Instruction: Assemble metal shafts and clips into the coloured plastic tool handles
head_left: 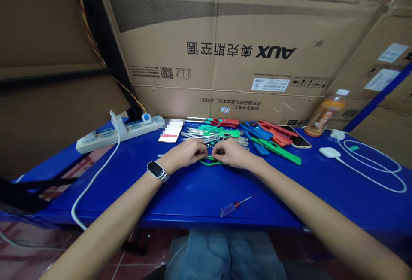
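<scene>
My left hand (192, 151) and my right hand (232, 153) meet low over the blue table, fingers closed in pinches. Between and just below the fingertips lies a green lighter casing (210, 162), with my left fingers at its left end. What my right fingertips pinch is too small to make out. Right behind the hands is a pile of long gas lighter parts (222, 132), with metal tubes and green pieces. A red gas lighter (225, 123) lies along its back. A screwdriver (230, 208) with a clear purple handle rests nearer to me.
Blue (260, 130), red (278, 135) and green casings (280, 150) lie to the right, beside a phone (301, 139) and an orange drink bottle (326, 114). A white charger cable (370, 164) curls at far right. At left are another phone (170, 131) and a power strip (128, 132). Cardboard (225, 26) stands behind.
</scene>
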Motion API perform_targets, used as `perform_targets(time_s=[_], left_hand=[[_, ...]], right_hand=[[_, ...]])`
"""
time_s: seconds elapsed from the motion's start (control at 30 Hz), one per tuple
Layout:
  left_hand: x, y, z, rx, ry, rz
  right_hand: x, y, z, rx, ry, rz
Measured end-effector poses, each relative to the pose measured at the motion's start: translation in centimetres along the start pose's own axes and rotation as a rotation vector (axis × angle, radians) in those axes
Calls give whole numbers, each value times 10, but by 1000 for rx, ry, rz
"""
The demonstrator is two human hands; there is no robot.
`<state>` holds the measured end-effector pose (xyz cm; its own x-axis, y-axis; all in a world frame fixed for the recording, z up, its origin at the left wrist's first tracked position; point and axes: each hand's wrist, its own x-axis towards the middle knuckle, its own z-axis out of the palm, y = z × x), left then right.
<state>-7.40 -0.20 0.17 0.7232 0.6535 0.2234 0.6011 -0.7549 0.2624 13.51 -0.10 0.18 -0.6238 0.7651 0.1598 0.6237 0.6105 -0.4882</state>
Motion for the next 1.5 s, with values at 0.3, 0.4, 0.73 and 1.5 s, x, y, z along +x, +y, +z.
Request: perform_targets(time_s=[0.3, 0.4, 0.73, 1.5], left_hand=[[3, 2, 0, -19, 2, -48], [3, 3, 0, -21, 4, -48], [1, 4, -3, 13, -7, 7], [-13, 9, -2, 173, -31, 96]], right_hand=[[2, -1, 5, -31, 31, 48], [1, -1, 4, -34, 34, 42], [1, -5, 4, -33, 31, 70], [-22, 3, -2, -156, 76, -68]])
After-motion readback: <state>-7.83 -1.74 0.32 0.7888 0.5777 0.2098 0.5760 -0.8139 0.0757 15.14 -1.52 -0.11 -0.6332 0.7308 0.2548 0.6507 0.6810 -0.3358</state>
